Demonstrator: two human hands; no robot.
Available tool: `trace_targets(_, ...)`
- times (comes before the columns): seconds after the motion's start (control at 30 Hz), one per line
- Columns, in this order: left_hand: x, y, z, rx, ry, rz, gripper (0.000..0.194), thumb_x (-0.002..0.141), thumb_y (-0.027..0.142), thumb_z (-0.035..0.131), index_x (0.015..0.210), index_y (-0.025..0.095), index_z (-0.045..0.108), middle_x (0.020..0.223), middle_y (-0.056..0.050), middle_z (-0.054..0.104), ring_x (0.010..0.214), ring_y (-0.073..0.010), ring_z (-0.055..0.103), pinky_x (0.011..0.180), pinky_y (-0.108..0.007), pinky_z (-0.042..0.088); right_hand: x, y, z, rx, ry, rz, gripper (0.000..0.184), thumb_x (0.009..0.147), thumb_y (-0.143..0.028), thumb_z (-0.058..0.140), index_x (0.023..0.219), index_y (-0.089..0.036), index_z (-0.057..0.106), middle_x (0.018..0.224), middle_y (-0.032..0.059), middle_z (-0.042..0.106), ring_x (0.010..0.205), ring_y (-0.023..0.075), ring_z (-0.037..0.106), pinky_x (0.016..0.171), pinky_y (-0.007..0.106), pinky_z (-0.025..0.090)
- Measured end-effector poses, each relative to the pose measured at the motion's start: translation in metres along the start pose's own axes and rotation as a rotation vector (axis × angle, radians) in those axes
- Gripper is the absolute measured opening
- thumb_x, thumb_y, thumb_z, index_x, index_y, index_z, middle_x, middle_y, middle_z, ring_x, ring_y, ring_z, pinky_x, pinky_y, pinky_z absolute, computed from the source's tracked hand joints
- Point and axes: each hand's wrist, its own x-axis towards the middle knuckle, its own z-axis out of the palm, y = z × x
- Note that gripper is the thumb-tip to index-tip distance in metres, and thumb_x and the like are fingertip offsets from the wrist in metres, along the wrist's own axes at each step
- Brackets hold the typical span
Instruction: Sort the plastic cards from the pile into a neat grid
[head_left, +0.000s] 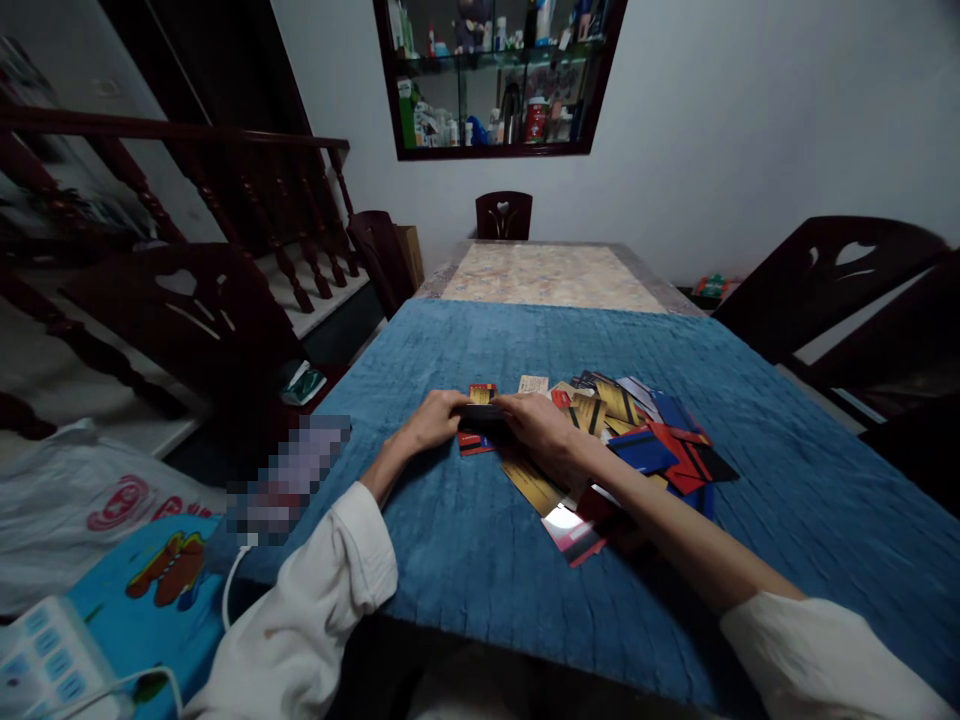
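My left hand (437, 418) and my right hand (537, 424) are closed on opposite ends of a dark card (481, 411), held just above the table. Whether it is one card or a thin stack I cannot tell. Under and behind it lie a red-and-yellow card (482, 391) and a red-and-blue card (474, 443). A spread heap of cards (637, 447), gold, blue, red and black, lies to the right, partly behind my right forearm. Below my right wrist are a gold card (531, 486) and a pink-and-white card (574, 537).
A blue cloth (450, 540) covers the near part of the table, with a patterned top (555, 275) beyond. At the left edge lies a blurred-out phone-like object (296, 480) with a white cable (229, 590). Dark wooden chairs (504, 214) stand around the table.
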Motion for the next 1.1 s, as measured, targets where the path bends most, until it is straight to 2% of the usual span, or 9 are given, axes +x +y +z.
trace_targets(0.2, 0.009, -0.002, 0.004, -0.147, 0.056, -0.088, 0.046, 0.072, 0.002, 0.055, 0.111, 0.016, 0.075, 0.105, -0.005, 0.077, 0.095, -0.0198, 0.070, 0.092, -0.031, 0.053, 0.000, 0.009, 0.007, 0.182, 0.116, 0.062, 0.046, 0.085, -0.006, 0.047, 0.127, -0.017, 0.062, 0.107, 0.0107, 0.075, 0.096, 0.0211, 0.069, 0.080, 0.027, 0.048)
trace_targets(0.53, 0.010, -0.006, 0.013, -0.315, 0.089, -0.062, 0.059, 0.068, -0.005, 0.051, 0.119, 0.016, 0.071, 0.116, -0.007, 0.075, 0.108, -0.0210, 0.069, 0.101, -0.037, 0.052, -0.002, 0.018, 0.013, 0.289, 0.220, 0.044, 0.045, 0.085, -0.009, 0.049, 0.129, -0.018, 0.057, 0.106, 0.0105, 0.073, 0.094, 0.0207, 0.068, 0.081, 0.030, 0.048)
trace_targets(0.8, 0.013, -0.002, 0.011, -0.272, 0.086, -0.052, 0.054, 0.073, -0.004, 0.049, 0.117, 0.017, 0.071, 0.119, -0.006, 0.074, 0.109, -0.0196, 0.068, 0.103, -0.035, 0.051, -0.002, 0.014, 0.014, 0.209, 0.247, 0.051, 0.051, 0.083, -0.004, 0.050, 0.131, -0.019, 0.053, 0.121, 0.0120, 0.067, 0.109, 0.0233, 0.063, 0.091, 0.036, 0.049)
trace_targets(1.1, 0.031, 0.003, 0.006, -0.197, 0.140, -0.067, 0.042, 0.075, 0.001, 0.051, 0.109, 0.015, 0.072, 0.106, -0.007, 0.076, 0.097, -0.0202, 0.070, 0.094, -0.034, 0.055, -0.004, 0.005, 0.004, -0.028, 0.190, 0.109, 0.054, 0.083, -0.012, 0.061, 0.134, -0.018, 0.044, 0.131, 0.0152, 0.051, 0.106, 0.0253, 0.060, 0.091, 0.038, 0.051)
